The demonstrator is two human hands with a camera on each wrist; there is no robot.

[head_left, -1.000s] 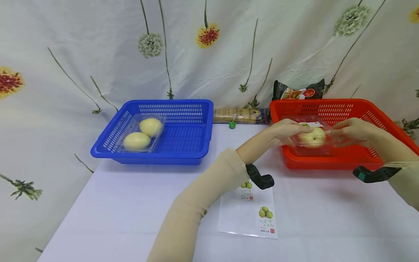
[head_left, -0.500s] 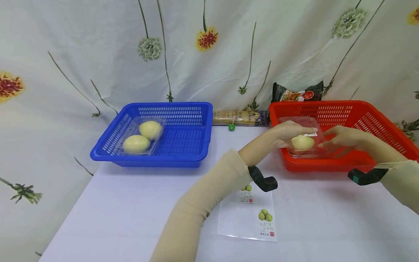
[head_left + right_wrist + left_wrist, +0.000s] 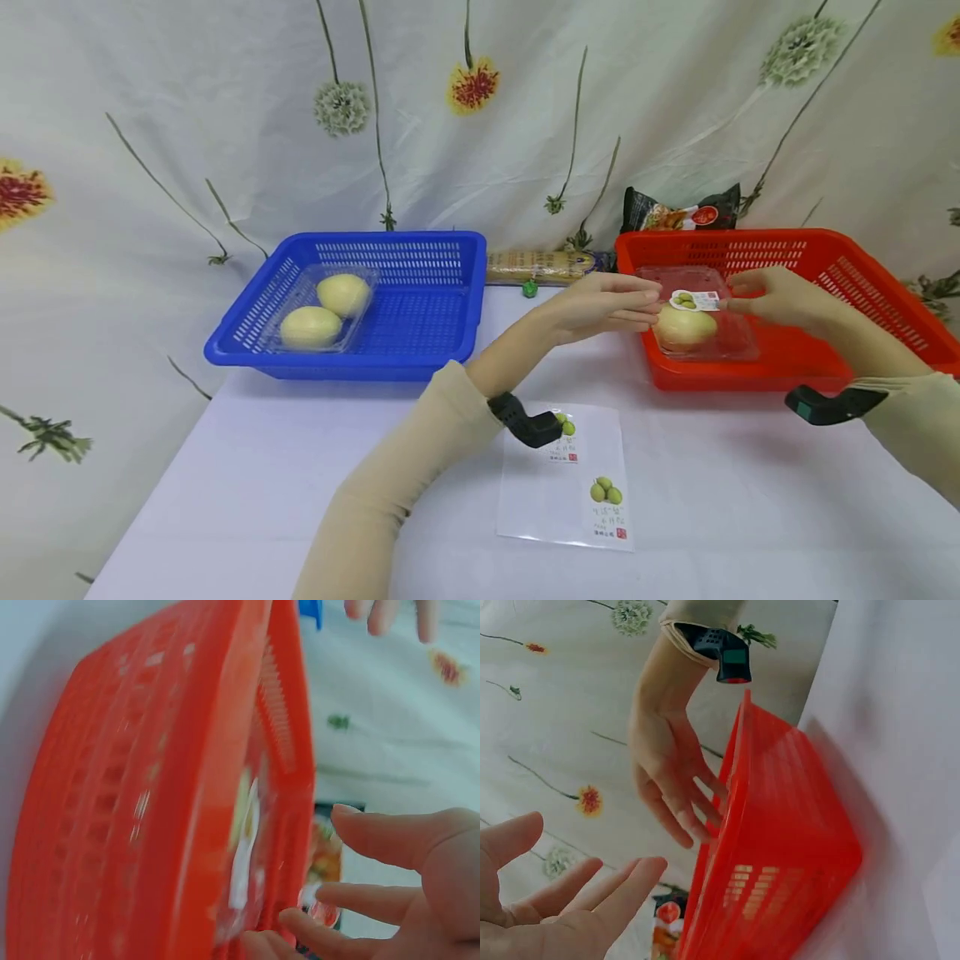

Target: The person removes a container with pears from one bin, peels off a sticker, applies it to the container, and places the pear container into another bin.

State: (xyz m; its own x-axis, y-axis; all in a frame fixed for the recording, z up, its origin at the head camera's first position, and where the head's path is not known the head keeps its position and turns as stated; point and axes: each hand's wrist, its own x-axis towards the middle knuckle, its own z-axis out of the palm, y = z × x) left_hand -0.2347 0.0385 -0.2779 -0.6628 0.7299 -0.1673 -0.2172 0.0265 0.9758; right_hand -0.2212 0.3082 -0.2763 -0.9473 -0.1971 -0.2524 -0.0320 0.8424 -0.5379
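A clear plastic box [image 3: 738, 340] with pale yellow fruit [image 3: 684, 328] sits at the left end of the red basket [image 3: 720, 379]. Across its lid lies a white label [image 3: 705, 301] with a picture of green pears. My left hand [image 3: 600, 305] hovers by the basket's left rim, fingers extended and holding nothing. Over the box's right side is my right hand [image 3: 787, 298], its fingertips close to the label's right end. In the right wrist view the fingers of that hand [image 3: 405, 892] are spread, with nothing between them.
The blue basket [image 3: 360, 362] on the left holds another clear box with two pale fruits. A sheet of pear labels [image 3: 555, 508] lies in front. Behind are a long noodle packet [image 3: 540, 267], a black food packet [image 3: 678, 210] and a small green object [image 3: 530, 288].
The fruit box has come to rest lower in the red basket. My left hand has drawn back to the left, uncovering the label. My right hand stays near the box's right side.
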